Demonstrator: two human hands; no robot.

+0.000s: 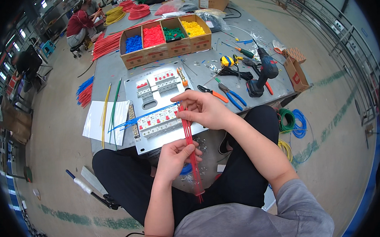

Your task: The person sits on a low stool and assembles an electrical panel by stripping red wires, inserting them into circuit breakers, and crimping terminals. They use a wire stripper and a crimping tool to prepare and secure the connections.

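Note:
A bundle of thin red wires (194, 172) hangs down in front of me, over my lap. My left hand (175, 158) is closed round its middle, thumb on top. Higher up, the thumb and fingers of my right hand (204, 108) pinch the bundle close to its upper end. Just behind the hands lies a metal mounting plate (155, 104) with two rows of white circuit breakers (158, 120) that have red switches. Several blue wires (132, 122) lie across the nearer row, their right ends next to my right fingertips.
Cardboard bins (152, 58) of coloured caps stand behind the plate. Pliers (231, 94), a cordless drill (263, 74) and a tape measure (228, 61) lie at the right. White sheets (93, 123) with yellow and green wires are at the left. A person (80, 25) sits far left.

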